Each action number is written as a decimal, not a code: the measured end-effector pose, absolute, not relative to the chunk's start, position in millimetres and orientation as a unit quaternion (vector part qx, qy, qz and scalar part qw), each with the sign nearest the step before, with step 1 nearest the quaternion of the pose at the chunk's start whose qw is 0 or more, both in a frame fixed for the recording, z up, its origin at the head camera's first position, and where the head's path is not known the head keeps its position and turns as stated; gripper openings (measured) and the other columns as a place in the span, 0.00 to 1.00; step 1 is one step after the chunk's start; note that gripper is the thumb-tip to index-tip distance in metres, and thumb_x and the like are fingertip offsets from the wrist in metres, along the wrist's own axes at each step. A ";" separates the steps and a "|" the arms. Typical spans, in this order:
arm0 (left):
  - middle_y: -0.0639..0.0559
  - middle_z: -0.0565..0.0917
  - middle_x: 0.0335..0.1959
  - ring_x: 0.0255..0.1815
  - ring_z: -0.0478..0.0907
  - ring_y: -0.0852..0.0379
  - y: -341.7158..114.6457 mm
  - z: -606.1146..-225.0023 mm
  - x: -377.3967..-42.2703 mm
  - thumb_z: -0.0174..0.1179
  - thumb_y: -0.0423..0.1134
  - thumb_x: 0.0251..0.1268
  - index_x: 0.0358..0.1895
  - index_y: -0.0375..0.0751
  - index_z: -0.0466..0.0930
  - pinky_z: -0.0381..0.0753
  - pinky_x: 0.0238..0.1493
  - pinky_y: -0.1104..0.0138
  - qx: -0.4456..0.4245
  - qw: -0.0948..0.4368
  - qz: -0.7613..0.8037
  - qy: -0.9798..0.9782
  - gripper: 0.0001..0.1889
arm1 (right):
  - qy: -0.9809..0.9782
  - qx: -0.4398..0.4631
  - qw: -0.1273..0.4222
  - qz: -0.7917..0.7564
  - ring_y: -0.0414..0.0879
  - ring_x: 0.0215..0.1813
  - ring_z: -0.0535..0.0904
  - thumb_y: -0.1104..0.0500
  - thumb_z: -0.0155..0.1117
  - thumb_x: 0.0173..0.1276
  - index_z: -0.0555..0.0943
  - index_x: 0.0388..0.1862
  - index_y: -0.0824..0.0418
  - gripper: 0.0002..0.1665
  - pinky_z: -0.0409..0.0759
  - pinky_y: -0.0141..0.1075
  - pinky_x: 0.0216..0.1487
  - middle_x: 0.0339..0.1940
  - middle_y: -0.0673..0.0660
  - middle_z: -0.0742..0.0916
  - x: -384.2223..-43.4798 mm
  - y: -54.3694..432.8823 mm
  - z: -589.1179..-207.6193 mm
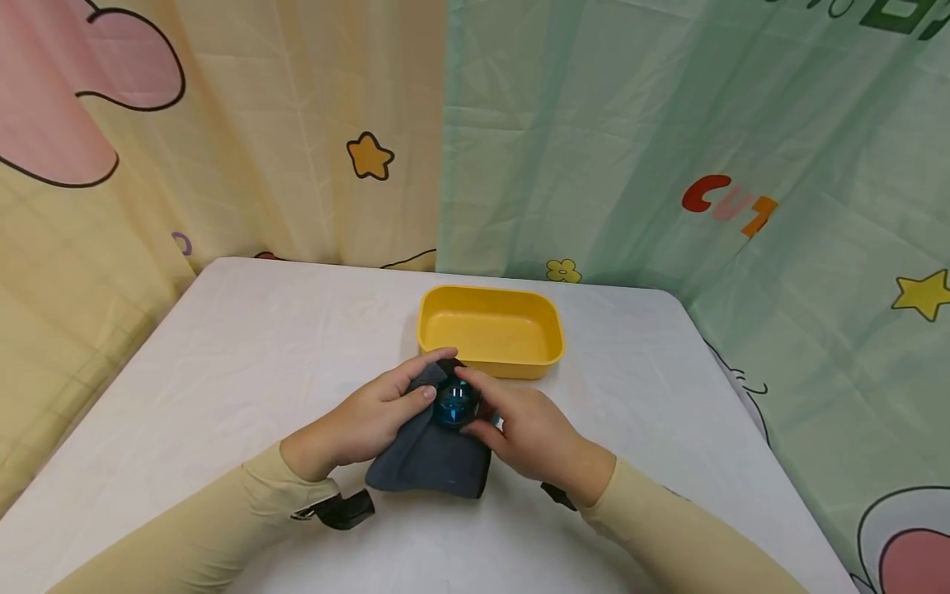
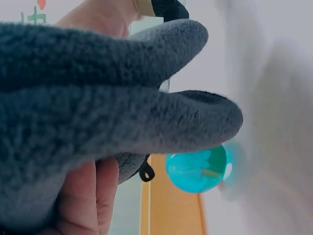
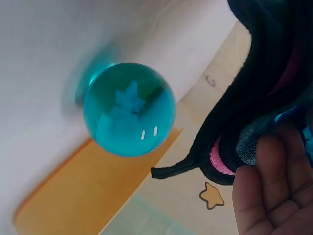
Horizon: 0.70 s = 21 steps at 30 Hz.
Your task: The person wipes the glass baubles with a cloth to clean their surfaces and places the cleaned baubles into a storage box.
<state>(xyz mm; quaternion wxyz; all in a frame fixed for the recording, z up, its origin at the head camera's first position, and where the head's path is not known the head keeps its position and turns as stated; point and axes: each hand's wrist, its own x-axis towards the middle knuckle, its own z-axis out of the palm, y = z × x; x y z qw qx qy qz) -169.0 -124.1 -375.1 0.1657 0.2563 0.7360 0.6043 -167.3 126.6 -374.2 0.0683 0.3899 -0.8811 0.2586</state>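
Observation:
My left hand (image 1: 364, 425) grips a dark grey fleece cloth (image 1: 434, 462) with black edging and a small loop, thumb on its near face. In the right wrist view, pink shows inside the folds of the cloth (image 3: 279, 81). My right hand (image 1: 538, 429) pinches a shiny dark blue ball (image 1: 455, 403) between thumb and fingers, against the cloth. A second ball, clear teal with a star shape inside (image 3: 129, 110), sits on the white table below the hands. The head view mostly hides it behind the right hand; the left wrist view shows this teal ball (image 2: 195, 171) below the cloth.
A yellow rectangular bin (image 1: 491, 367) stands on the white-covered table (image 1: 297, 346) just beyond the hands. Patterned curtains (image 1: 594, 148) hang behind the table and along its sides. Dark straps with cameras (image 1: 345, 510) sit at both wrists.

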 end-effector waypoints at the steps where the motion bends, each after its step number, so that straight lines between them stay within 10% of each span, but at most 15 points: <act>1: 0.46 0.61 0.85 0.85 0.57 0.46 -123.5 -374.8 -168.6 0.43 0.39 0.88 0.85 0.49 0.55 0.56 0.82 0.61 0.257 0.164 0.601 0.739 0.28 | -0.881 0.381 0.061 0.272 0.38 0.38 0.85 0.55 0.79 0.66 0.69 0.78 0.59 0.45 0.85 0.30 0.40 0.47 0.51 0.91 -167.5 126.3 -373.8; 8: 0.42 0.68 0.81 0.80 0.66 0.43 -120.3 -377.0 -166.2 0.43 0.38 0.88 0.85 0.50 0.56 0.65 0.71 0.80 0.257 0.175 0.594 0.742 0.27 | -0.883 0.303 -0.002 0.359 0.34 0.26 0.73 0.49 0.79 0.66 0.79 0.57 0.61 0.28 0.78 0.30 0.26 0.26 0.45 0.83 -168.9 123.4 -378.3; 16: 0.44 0.61 0.85 0.84 0.59 0.43 -123.0 -380.7 -168.4 0.45 0.38 0.88 0.85 0.47 0.54 0.56 0.83 0.44 0.261 0.168 0.576 0.756 0.29 | -0.883 0.349 0.014 0.312 0.41 0.42 0.85 0.48 0.77 0.69 0.66 0.81 0.56 0.47 0.87 0.36 0.43 0.56 0.51 0.90 -166.5 123.8 -380.1; 21: 0.43 0.62 0.84 0.85 0.57 0.44 -126.0 -381.0 -170.2 0.45 0.38 0.88 0.85 0.49 0.55 0.57 0.83 0.60 0.253 0.170 0.596 0.743 0.28 | -0.879 0.374 0.009 0.297 0.40 0.45 0.86 0.58 0.77 0.69 0.65 0.82 0.56 0.47 0.88 0.37 0.49 0.62 0.53 0.88 -167.3 126.0 -376.2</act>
